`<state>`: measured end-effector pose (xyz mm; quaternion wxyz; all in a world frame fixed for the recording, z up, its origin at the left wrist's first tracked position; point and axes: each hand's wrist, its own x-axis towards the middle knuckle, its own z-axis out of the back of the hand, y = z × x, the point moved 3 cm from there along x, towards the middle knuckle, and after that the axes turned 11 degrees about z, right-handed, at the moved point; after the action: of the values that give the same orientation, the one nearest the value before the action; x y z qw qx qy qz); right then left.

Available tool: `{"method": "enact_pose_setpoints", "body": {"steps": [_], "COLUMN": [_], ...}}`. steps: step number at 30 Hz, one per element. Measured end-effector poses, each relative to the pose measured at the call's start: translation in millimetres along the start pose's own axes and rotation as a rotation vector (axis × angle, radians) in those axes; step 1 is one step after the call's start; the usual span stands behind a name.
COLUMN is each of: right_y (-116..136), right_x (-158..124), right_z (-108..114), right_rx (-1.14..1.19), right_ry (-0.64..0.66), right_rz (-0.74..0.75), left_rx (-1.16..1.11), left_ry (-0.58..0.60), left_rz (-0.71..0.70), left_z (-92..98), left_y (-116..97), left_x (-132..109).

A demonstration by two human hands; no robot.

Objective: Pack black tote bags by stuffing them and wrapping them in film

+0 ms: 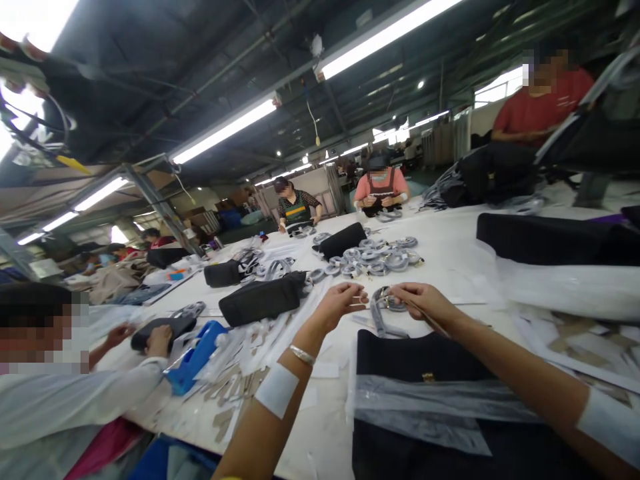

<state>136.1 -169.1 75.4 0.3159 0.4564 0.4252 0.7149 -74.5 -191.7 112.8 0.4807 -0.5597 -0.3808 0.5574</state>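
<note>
My left hand [343, 305] is raised over the table, its fingers closed in a pinch. Whatever lies between those fingertips is too small to make out. To the right, my right hand [423, 305] pinches a thin light-brown strip [434, 323] that trails back under the palm. Just behind my right fingertips, a grey wrapped strap [380, 320] lies looped on the table. Below both hands lies a black bag [400, 357] with a small gold clasp [428, 377], partly covered by clear plastic film [415, 400].
Several coiled grey straps [370, 257] and black bags [263, 298] lie across the white table [447, 233]. A blue tape dispenser [195, 357] stands left near cardboard scraps. A co-worker's hand [159, 340] rests on a black bag there. Other people work around the table.
</note>
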Motion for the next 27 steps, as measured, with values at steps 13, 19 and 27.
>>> {"method": "enact_pose_setpoints", "body": {"steps": [13, 19, 27], "right_y": [-92, -109, -115], "right_x": [26, 30, 33], "right_z": [-9, -16, -16], "right_rx": [-0.488, -0.509, -0.576], "right_ry": [0.21, 0.222, 0.201], "right_rz": [-0.155, -0.242, -0.249], "left_rx": [0.062, -0.114, -0.247], "left_ry": [0.119, 0.23, 0.29], "left_rz": [0.284, 0.227, 0.214], "left_z": [-3.6, -0.6, -4.3], "left_y": [125, 128, 119], "left_x": [94, 105, 109]}}
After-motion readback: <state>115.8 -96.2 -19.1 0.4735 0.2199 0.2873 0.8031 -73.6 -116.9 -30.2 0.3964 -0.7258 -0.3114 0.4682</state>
